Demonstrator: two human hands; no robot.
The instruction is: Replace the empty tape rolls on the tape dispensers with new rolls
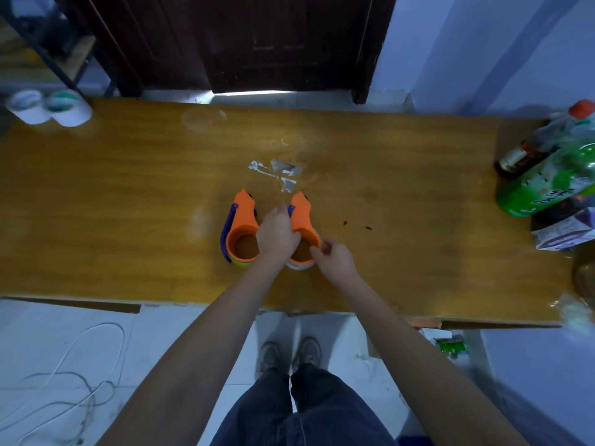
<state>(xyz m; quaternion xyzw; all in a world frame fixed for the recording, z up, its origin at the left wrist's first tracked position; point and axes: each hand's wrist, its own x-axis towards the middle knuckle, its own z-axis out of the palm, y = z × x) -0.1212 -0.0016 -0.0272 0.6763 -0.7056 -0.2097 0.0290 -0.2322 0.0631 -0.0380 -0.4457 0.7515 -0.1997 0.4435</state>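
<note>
Two orange tape dispensers stand side by side in the middle of the wooden table (128, 194). The left dispenser (243, 226) has a blue handle and stands untouched. My left hand (277, 235) grips the right dispenser (302, 217) from its left side. My right hand (335, 260) pinches at that dispenser's near right rim, where a pale roll (301, 265) shows under the orange body. Two white tape rolls (48, 106) lie at the table's far left corner.
Bottles (547, 165) and a carton (563, 235) crowd the table's right end. Torn tape scraps (277, 173) stick to the table beyond the dispensers. A dark door is behind the table. White cable (64, 365) lies on the floor to the left.
</note>
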